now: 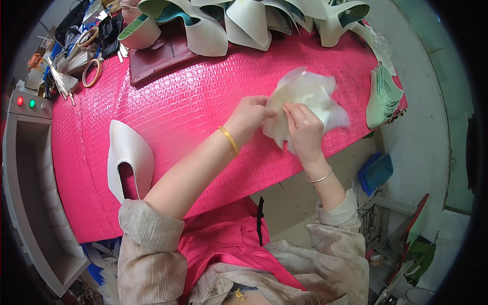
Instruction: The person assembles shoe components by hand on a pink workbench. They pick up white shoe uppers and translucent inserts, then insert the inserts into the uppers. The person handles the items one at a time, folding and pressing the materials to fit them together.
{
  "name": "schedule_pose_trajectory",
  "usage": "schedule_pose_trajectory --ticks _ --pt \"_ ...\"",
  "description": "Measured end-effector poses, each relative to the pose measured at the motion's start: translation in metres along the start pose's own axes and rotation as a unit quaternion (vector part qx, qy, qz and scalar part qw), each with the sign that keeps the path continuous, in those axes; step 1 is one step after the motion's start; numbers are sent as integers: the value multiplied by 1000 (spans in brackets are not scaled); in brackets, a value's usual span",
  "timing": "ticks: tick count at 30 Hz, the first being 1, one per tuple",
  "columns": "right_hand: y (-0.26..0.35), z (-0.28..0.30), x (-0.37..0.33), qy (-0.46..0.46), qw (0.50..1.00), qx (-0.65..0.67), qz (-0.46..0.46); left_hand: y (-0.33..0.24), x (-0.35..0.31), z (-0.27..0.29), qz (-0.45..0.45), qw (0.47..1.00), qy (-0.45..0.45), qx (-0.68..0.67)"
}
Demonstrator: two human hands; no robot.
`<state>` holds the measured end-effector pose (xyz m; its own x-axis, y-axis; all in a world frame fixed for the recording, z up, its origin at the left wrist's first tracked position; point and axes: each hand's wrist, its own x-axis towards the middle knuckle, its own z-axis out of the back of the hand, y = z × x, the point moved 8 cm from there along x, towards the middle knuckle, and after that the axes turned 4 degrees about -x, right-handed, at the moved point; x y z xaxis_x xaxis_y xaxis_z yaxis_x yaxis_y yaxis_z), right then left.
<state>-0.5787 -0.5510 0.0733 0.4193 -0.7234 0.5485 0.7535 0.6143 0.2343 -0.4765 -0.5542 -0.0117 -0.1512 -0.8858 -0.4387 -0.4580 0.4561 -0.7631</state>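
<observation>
Both my hands are over the right part of the pink table, at a bunch of thin, translucent whitish sheets (317, 94) with ragged edges. My left hand (249, 118) pinches the sheets at their left edge, fingertips together. My right hand (306, 129) pinches them near the middle, thumb against the fingers. The two sets of fingertips are close together but apart. How many layers each hand grips cannot be told. A white shoe upper (133, 155) with an oval opening lies near my left forearm, apart from both hands.
Several white shoe uppers (249, 25) are piled along the back of the pink table (168, 109), beside a dark red slab (168, 58). Pale green pieces (381, 96) are stacked at the right edge. Tape rolls (92, 72) and a grey machine (30, 109) stand left; a blue bin (376, 173) sits below right.
</observation>
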Motion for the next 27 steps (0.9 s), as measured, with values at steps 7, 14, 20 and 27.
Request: schedule_pose_trajectory --ticks 7,14,20,27 --pt "-1 12 -3 1 1000 5 9 9 -11 -11 -19 999 35 -34" --pt "-27 9 -17 20 987 155 -38 23 -17 -14 1 1000 -12 -17" --pt "-16 4 -22 37 997 71 8 34 -18 -14 -4 999 -22 -42" --pt "-5 1 -23 26 999 -11 38 38 -21 -13 -15 998 -36 -40"
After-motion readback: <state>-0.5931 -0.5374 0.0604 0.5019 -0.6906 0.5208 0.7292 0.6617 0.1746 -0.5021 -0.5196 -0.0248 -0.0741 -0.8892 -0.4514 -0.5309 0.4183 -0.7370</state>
